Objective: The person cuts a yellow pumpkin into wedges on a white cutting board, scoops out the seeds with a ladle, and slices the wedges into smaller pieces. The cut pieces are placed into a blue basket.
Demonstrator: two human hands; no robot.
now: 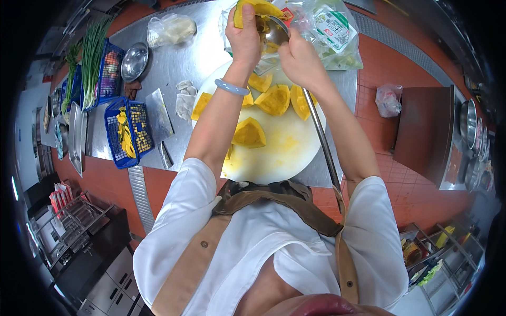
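Note:
My left hand (244, 45) grips a wedge of pumpkin (259, 7) with green rind, its hollow facing right, at the far side of the table. In my right hand (302, 59) is a long-handled metal ladle (278, 32). Its bowl is at the wedge's hollow, among stringy pulp, and its dark handle (322, 138) runs back under my forearm towards my body. Below my hands lies a round white cutting board (296, 154) with yellow stains. Several cut pumpkin pieces (273, 100) rest on it, some partly hidden by my left forearm.
Plastic bags (336, 29) lie at the table's far right. Leftwards are a grey-white cloth (185, 100), a cleaver (159, 114), a blue basket (126, 134) with yellow pieces, a steel bowl (134, 62), scallions (95, 59) and a bagged item (172, 31). A brown cabinet (421, 132) stands right.

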